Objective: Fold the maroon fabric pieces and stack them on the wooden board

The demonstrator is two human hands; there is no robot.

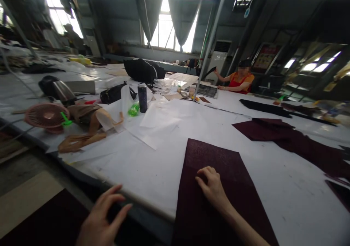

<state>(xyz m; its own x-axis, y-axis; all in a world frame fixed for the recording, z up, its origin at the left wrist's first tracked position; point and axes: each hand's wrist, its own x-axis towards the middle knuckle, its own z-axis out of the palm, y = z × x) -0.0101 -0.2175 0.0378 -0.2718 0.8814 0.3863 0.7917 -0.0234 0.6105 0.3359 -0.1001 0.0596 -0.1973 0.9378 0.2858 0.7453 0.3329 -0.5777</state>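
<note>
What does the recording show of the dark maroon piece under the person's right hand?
The dark maroon piece looks like cloth: a flat panel with a straight far edge, widening toward the person, its surface faintly mottled near the far end. It lies spread on the white table, covering part of the near edge, and runs out of the picture at the bottom. The right hand is over it, fingers curled; whether they touch it is unclear.

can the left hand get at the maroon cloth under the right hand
Probably yes: the left hand looks empty; nothing seems to block the left edge of the maroon cloth; the right hand is over its middle.
</note>
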